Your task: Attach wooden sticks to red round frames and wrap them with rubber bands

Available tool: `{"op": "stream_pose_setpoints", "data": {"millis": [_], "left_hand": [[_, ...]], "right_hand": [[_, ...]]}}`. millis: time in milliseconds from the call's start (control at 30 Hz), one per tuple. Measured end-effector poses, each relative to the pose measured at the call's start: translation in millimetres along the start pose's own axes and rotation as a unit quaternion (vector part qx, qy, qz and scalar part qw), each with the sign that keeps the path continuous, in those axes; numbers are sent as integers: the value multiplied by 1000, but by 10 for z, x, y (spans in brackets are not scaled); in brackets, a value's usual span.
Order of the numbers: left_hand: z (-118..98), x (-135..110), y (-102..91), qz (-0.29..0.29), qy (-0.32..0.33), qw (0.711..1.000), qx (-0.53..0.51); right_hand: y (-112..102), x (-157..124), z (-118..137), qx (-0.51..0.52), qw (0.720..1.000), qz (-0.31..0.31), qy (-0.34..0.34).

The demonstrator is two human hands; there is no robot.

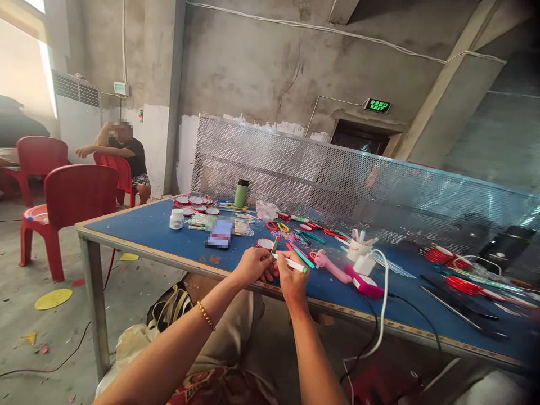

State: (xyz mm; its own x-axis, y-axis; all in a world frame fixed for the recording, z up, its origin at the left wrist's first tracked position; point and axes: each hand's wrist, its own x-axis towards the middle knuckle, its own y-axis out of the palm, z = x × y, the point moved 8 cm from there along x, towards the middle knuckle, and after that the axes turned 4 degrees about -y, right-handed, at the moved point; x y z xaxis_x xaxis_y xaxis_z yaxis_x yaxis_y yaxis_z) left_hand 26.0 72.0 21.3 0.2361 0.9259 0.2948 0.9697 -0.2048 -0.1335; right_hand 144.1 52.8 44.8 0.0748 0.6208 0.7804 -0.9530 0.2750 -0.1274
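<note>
Both the right hand (292, 282) and the left hand (253, 265) are meeting over the near edge of the blue-topped table (135, 222), around the middle of that edge. The right hand is grasping a white marker (291, 262), whose green end is pointing away to the right while its other end is reaching to the left hand. The left hand is curling its fingers and seems to be pinching a slim green piece with a red tip (275, 245); exactly what that piece is, I cannot tell. A beaded bracelet (206, 316) is circling the left wrist.

Just beyond the fingers, a red-rimmed disc (265, 243) is lying on the table. To the right of the hands, a pink tool (333, 268) is lying near the near edge, with a magenta device (365, 281) just beside it. Behind these, a white cup (358, 249) is holding several pens.

Toward the far left corner, a pile of red-rimmed discs (196, 201) is spreading out, and a white bottle (176, 219) is standing in front of it. A phone (219, 233) is lying between that bottle and the hands, while a green tumbler (241, 194) is standing near the far edge. Well apart, beyond the table's left side, another person (137, 160) is sitting on a red chair (117, 165)
</note>
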Motion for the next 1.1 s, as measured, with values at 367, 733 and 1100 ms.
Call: {"op": "stream_pose_setpoints", "data": {"millis": [367,733,1100], "left_hand": [[15,11,-1,1,-2,1000,-6],[10,11,1,1,0,1000,-3],[10,13,-6,-1,0,1000,2]], "right_hand": [[-49,5,44,7,999,-30,27],[-12,15,50,-10,1000,-13,-3],[-13,18,36,-26,1000,-6,-15]]}}
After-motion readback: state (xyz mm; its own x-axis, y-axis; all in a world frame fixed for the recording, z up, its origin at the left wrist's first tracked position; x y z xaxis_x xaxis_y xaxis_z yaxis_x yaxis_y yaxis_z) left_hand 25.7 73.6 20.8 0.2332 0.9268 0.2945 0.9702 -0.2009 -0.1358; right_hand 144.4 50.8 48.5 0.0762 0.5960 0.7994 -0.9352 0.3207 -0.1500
